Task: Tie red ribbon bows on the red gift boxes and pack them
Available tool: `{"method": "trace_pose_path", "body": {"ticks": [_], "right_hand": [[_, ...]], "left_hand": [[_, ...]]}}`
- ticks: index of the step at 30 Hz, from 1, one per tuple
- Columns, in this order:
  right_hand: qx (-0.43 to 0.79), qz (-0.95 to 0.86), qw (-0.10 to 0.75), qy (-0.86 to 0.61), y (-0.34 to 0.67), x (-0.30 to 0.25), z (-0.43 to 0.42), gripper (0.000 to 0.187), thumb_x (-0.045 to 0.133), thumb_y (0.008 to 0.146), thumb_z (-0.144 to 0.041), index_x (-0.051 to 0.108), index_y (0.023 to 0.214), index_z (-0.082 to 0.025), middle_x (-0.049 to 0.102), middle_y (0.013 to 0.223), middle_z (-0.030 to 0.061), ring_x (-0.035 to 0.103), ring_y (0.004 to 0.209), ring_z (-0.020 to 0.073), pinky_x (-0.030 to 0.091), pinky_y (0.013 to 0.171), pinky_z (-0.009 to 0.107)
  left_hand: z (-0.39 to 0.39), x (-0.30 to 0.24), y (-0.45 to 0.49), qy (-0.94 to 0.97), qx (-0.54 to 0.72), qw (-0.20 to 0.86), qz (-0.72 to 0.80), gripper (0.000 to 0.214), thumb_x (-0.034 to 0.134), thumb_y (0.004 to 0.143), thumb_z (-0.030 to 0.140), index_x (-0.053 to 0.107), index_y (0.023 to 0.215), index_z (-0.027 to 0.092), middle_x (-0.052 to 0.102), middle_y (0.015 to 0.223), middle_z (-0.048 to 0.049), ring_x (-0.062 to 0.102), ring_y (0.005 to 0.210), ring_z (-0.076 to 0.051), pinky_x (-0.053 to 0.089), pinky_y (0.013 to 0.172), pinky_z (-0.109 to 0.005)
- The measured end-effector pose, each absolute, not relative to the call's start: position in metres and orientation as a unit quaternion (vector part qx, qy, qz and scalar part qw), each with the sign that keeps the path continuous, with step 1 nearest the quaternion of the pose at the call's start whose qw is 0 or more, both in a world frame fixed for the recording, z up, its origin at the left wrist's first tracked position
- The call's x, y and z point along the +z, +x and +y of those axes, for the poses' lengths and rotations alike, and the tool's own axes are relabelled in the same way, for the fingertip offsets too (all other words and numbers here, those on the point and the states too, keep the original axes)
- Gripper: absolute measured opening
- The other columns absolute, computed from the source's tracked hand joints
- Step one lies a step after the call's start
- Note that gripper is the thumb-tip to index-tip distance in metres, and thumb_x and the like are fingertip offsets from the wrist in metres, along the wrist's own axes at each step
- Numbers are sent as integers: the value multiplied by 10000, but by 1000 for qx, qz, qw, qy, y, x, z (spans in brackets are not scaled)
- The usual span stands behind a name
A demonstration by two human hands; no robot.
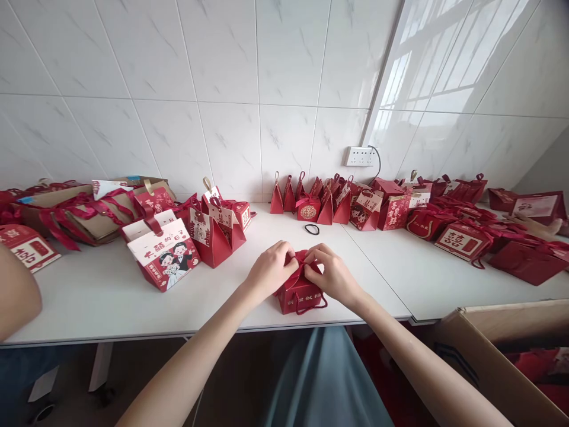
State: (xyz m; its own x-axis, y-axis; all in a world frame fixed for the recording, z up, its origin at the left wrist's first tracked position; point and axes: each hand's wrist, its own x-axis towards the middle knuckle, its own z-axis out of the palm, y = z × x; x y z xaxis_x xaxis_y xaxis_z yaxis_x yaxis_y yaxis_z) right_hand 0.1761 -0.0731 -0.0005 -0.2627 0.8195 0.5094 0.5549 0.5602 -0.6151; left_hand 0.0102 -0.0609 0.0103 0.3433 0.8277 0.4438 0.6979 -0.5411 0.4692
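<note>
A small red gift box (299,295) with a red ribbon stands near the front edge of the white table (106,296). My left hand (269,270) pinches the ribbon at the box's top from the left. From the right, my right hand (333,274) pinches the same ribbon, fingers closed. The two hands nearly touch over the box top. A loop of ribbon hangs down the box's front right side.
Many red gift boxes line the back: a large one with a cartoon couple (165,255), pyramid-shaped ones (302,198), more at right (462,240). A black hair tie (312,229) lies behind the box. A cardboard carton (502,356) sits lower right. Another person's arm (15,293) shows at left.
</note>
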Motion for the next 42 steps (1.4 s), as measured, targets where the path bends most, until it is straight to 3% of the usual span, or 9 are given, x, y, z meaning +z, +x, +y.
{"method": "trace_pose_path", "body": {"ticks": [5,11,15,17,23,26,30,37,42], "right_hand": [[162,-802,393,-420,173,1,-82,118,482,737,-93,517,753,-204,533,900,40,570,793,155,502,770,324],[179,-809,365,-425,172,-1,-86,134,488,737,-84,529,764,-208,532,921,47,574,840,171,498,790,333],[178,-820,330,-433,167,9,-84,122,520,730,-98,573,765,-202,555,968,62,585,910,195,479,841,372],[180,-825,307,-439,162,16,-82,40,550,766,-188,581,744,-199,571,991,70,586,918,209,466,851,399],[292,-777,326,-453,153,32,-80,216,523,804,-389,538,717,-192,605,951,60,578,793,183,458,755,347],[396,-711,369,-449,158,35,-78,287,548,782,-466,531,718,-186,615,899,43,564,769,174,446,708,304],[456,-626,506,-379,170,33,-75,288,658,726,-451,531,684,-196,630,936,35,552,903,185,429,772,290],[293,-663,632,-276,171,40,-107,134,664,788,-212,557,707,-205,592,963,26,566,968,175,452,822,308],[172,-768,578,-215,154,49,-149,172,526,840,-49,552,899,-208,569,805,16,571,750,140,493,689,283]], "left_hand": [[-58,16,6,768,367,102,515,62,444,816,187,496,816,220,624,780,0,611,697,-173,439,627,-281],[-39,36,-27,635,520,254,512,302,369,875,353,580,750,176,659,691,-32,543,543,-133,419,556,-257],[-34,56,-47,622,523,353,464,396,405,859,460,622,771,140,676,725,-66,490,477,-103,398,496,-244],[-36,64,-50,648,508,322,467,372,419,859,434,636,803,137,681,769,-67,513,507,-106,415,519,-245],[-51,89,-37,769,293,69,564,367,353,919,339,639,790,149,668,741,-70,622,680,-186,463,658,-298],[-58,99,-26,819,152,-33,553,362,302,936,259,633,846,145,678,835,-98,652,804,-227,470,717,-333],[-60,107,-12,841,67,-36,536,336,327,917,246,648,900,147,686,906,-121,660,855,-260,482,709,-353],[-59,119,22,849,-13,-1,528,282,438,849,163,650,1035,160,687,969,-131,647,930,-263,494,736,-345],[-62,127,55,864,-45,-1,501,344,476,808,97,632,1111,148,689,939,-145,623,991,-267,475,822,-367]]}}
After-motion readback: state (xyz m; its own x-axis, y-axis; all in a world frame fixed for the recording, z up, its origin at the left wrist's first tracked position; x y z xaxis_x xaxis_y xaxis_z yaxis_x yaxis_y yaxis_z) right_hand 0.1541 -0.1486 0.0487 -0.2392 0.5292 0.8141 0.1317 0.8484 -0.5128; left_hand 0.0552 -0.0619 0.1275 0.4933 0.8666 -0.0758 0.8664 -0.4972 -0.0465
